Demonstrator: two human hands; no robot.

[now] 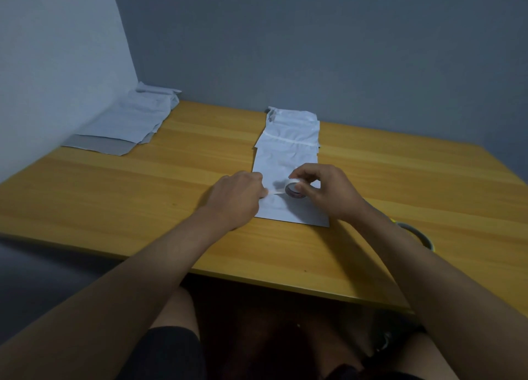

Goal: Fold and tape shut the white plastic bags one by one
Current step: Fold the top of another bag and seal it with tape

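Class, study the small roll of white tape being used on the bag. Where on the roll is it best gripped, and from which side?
Grip the tape roll across its two flat faces, coming from above and the right, as the right hand does. It stands on edge on the white bag, so its rim stays free to unwind toward the left hand.
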